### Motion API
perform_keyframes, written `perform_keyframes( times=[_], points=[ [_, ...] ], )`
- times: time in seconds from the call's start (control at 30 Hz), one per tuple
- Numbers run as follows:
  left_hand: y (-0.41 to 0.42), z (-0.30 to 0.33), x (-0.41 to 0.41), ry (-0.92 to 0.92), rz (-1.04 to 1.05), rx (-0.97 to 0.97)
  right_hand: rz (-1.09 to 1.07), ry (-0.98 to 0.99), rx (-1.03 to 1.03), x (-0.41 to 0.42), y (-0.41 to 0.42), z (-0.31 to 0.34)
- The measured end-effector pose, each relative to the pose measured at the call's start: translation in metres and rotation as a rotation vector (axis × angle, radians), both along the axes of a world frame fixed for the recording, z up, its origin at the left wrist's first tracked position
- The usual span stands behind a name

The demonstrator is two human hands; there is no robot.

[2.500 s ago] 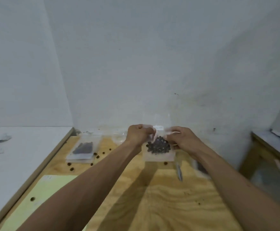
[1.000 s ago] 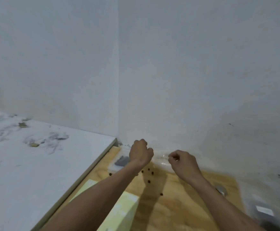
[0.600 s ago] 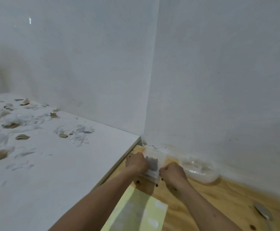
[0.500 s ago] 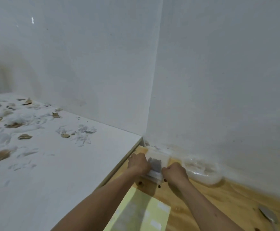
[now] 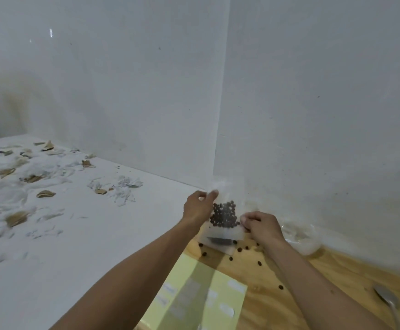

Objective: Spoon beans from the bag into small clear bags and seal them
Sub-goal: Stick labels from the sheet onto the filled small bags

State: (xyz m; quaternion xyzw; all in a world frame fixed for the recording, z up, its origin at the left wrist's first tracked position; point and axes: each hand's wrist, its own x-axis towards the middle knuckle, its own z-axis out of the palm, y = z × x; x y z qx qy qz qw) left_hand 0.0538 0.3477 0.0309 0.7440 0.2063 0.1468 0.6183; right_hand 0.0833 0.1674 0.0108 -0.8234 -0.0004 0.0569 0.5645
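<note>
1. Head view: the left hand [image 5: 197, 207] pinches the upper left corner of a small clear plastic bag of dark brown beans [image 5: 225, 215], held up near the wall corner.
2. The right hand [image 5: 260, 226] is clamped on the bag's lower right edge.
3. Below it, another flat clear bag [image 5: 220, 240] lies on the light plywood tabletop [image 5: 277, 306].
4. Loose dark beans [image 5: 259, 263] lie scattered nearby; a metal spoon [image 5: 386, 297] lies at the right.
</note>
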Motion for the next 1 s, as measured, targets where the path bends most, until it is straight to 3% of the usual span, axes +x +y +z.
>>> perform_keyframes(
  times=[0.2,0.3,0.57,0.73,1.0],
  points=[
    [0.009,0.020,-0.015,-0.289,0.018,-0.208,0.061,-0.039,0.043,-0.012,0.010,0.012],
    [0.020,0.028,-0.023,-0.341,0.059,-0.217,0.117,-0.098,-0.206,-0.028,0.023,0.019],
    [0.054,0.026,-0.052,-0.392,0.142,-0.214,0.741,-0.048,-0.603,-0.093,0.074,0.016],
    [0.058,0.018,-0.067,-0.389,0.140,-0.197,0.770,0.002,-0.749,-0.115,0.097,0.011],
    [0.060,0.015,-0.079,-0.391,0.106,-0.170,0.709,0.097,-0.729,-0.120,0.103,0.005]
  ],
)
